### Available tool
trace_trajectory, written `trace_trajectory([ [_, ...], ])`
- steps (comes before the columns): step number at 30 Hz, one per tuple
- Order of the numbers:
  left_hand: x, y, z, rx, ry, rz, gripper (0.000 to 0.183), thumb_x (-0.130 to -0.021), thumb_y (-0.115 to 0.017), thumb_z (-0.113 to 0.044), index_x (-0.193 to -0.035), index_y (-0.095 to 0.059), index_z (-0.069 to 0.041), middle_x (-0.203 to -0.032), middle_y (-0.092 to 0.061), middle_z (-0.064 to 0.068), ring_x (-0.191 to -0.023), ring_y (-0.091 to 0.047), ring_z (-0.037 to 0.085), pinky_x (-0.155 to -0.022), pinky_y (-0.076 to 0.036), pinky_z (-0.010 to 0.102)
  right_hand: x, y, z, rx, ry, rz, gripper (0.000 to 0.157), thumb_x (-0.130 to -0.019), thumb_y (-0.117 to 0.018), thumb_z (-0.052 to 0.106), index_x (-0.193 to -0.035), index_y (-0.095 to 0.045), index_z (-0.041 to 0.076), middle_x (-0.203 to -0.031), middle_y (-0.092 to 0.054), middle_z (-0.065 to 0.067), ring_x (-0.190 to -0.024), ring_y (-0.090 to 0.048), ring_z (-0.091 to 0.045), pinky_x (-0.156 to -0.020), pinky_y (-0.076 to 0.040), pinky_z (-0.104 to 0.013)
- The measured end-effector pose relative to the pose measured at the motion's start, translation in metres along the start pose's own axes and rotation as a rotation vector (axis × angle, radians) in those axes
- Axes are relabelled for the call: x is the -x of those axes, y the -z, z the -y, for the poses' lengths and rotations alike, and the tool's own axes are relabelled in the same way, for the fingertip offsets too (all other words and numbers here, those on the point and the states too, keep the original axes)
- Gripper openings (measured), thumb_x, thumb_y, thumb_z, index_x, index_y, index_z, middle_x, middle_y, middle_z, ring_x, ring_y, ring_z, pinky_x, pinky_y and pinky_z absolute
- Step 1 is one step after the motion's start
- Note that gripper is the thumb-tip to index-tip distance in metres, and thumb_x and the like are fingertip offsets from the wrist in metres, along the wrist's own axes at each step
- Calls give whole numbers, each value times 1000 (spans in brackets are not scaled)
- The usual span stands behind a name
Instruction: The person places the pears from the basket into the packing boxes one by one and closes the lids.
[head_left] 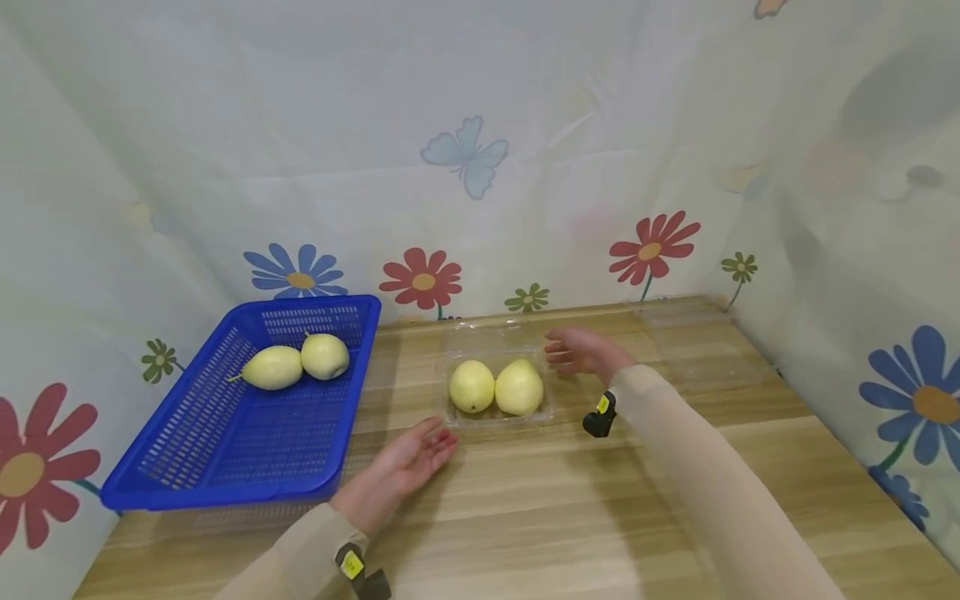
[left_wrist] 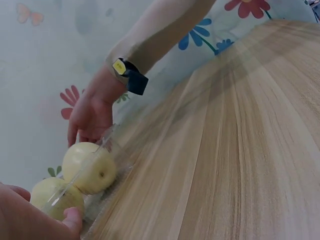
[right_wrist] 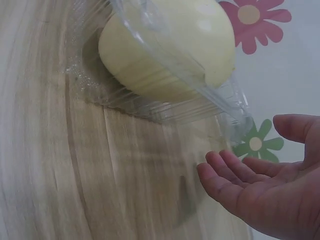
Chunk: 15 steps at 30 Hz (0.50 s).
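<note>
Two pale yellow pears (head_left: pixel 519 388) sit side by side in a clear plastic container (head_left: pixel 501 422) on the table. My left hand (head_left: pixel 408 458) is palm up by the container's front left corner, fingers loosely bent around nothing. On the container's right side is my right hand (head_left: pixel 581 352), its fingers relaxed and apart from the wall in the right wrist view, where one pear (right_wrist: pixel 170 55) shows through the plastic. In the left wrist view the left thumb (left_wrist: pixel 73 220) overlaps the nearer pear; whether it touches the container I cannot tell.
At the left stands a blue plastic basket (head_left: pixel 352 400) with two more pears (head_left: pixel 273 367) in it. Another clear plastic piece (head_left: pixel 693 337) lies at the table's back right. Flower-printed cloth (head_left: pixel 465 83) borders the wooden table (head_left: pixel 525 508) at the back and sides.
</note>
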<state>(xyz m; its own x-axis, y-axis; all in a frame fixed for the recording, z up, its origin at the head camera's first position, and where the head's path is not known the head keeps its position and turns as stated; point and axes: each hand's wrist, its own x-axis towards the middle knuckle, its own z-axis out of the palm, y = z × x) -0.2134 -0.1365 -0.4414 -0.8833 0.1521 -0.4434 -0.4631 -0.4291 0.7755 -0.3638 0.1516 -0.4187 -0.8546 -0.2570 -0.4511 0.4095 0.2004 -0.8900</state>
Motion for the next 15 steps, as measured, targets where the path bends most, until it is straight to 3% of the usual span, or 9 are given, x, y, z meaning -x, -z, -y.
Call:
trace_trajectory([
  [4, -3, -2, 0, 19, 10, -9, 53, -109, -41, -11, -152, -18, 10, -135, -39, 22, -143, -34, 38, -130, -26, 44, -8, -1, -5, -29, -19, -20, 56, -110, -39, 29, -158, -28, 2, -140, -50, -15, -111, -55, -21, -106, -49, -39],
  [6, -5, -3, 0, 29, 13, -11, 51, -109, -41, -11, -151, -21, 10, -135, -40, 22, -140, -37, 36, -130, -27, 44, -10, -1, -8, -41, -24, -22, 56, -110, -39, 29, -157, -29, 1, -134, -51, -11, -105, -54, -17, -100, -50, -35],
  [8, -5, -4, 0, 33, 16, -16, 46, -109, -42, -11, -147, -27, 10, -137, -39, 23, -136, -40, 34, -130, -28, 42, -13, -1, -11, -51, -22, -21, 57, -110, -39, 29, -158, -28, 1, -139, -51, -15, -107, -55, -19, -101, -50, -35],
  [11, -5, -3, 0, 18, 7, -7, 32, -109, -44, -10, -135, -40, 7, -136, -42, 22, -122, -51, 27, -129, -29, 42, -19, -3, -16, -75, 3, 9, 59, -111, -35, 29, -160, -23, -1, -157, -40, -26, -124, -54, -28, -110, -47, -38],
  [13, -5, -2, 0, 1, -2, 2, 24, -108, -45, -10, -128, -44, 4, -131, -45, 19, -111, -56, 21, -129, -30, 42, -23, -4, -19, -86, 22, 30, 59, -112, -34, 29, -160, -21, -2, -163, -33, -28, -126, -54, -27, -107, -50, -35],
  [15, -6, -1, 0, -12, -11, 8, 21, -108, -46, -9, -125, -45, 2, -125, -48, 16, -101, -59, 16, -128, -30, 43, -25, -5, -21, -93, 38, 50, 59, -112, -33, 29, -159, -23, -4, -161, -37, -28, -119, -59, -23, -98, -54, -28],
])
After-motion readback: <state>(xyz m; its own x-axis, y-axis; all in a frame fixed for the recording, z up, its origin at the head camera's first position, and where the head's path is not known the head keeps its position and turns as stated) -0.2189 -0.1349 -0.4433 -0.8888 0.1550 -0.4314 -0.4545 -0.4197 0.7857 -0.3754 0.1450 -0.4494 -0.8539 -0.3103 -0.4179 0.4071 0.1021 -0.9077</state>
